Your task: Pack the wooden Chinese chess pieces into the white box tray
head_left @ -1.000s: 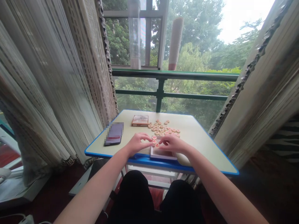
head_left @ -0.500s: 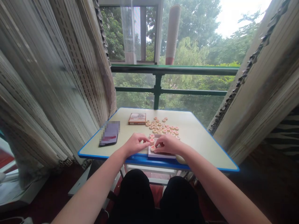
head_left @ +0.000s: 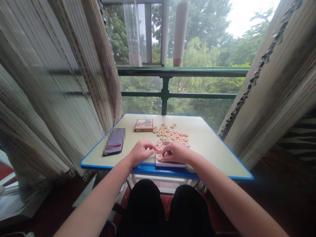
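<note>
An open white box [head_left: 170,165] lies near the table's front edge. Along its left side, round pieces with red characters form a column; the nearest piece [head_left: 160,157] sits at the front. My right hand [head_left: 175,152] reaches over the box, thumb and fingertips against that front piece. My left hand [head_left: 143,152] is left of the box, fingers bent and apart, fingertips close to the middle piece [head_left: 159,148], with nothing seen in it. Behind the box, several loose round pieces [head_left: 171,133] are spread on the table.
The pale table [head_left: 212,151] has a blue rim. A brown-edged box lid [head_left: 144,125] lies at the back left, and a phone [head_left: 114,141] lies on the left. Curtains hang on both sides, with a green railing [head_left: 197,72] behind.
The camera view has shifted slightly. Both hands are in nearly the same place, my right hand still at the front piece.
</note>
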Demonstrator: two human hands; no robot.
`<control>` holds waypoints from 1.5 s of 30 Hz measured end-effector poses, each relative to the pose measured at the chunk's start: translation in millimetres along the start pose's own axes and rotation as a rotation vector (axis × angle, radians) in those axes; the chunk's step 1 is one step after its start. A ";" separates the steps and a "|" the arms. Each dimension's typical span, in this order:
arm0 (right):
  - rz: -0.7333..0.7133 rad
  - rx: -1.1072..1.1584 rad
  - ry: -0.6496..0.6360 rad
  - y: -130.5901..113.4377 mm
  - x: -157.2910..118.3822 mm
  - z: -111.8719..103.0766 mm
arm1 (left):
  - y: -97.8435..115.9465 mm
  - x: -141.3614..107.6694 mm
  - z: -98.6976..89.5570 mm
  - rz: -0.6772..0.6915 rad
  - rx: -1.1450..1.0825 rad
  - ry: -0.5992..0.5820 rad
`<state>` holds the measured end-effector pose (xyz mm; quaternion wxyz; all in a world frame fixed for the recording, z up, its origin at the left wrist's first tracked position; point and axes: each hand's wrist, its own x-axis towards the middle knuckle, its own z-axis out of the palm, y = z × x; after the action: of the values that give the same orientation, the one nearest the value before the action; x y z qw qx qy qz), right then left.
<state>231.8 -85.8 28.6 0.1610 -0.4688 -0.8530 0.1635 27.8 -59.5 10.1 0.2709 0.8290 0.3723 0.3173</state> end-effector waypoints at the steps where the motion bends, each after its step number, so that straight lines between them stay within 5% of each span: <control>1: 0.006 -0.009 0.000 -0.3 0.2 0.2 | 0.2 0.0 0.0 0.001 0.001 0.001; 38: 0.025 -0.007 0.012 -4.6 -2.0 -2.2 | -0.4 3.4 3.1 0.008 -0.054 0.080; 45: 0.077 0.056 0.272 29.2 1.0 -16.4 | -3.0 5.1 5.5 0.030 -0.095 0.101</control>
<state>260.0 -68.1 30.8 0.2817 -0.5142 -0.7999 0.1284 33.1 -54.9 6.2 0.2862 0.8037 0.3575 0.3799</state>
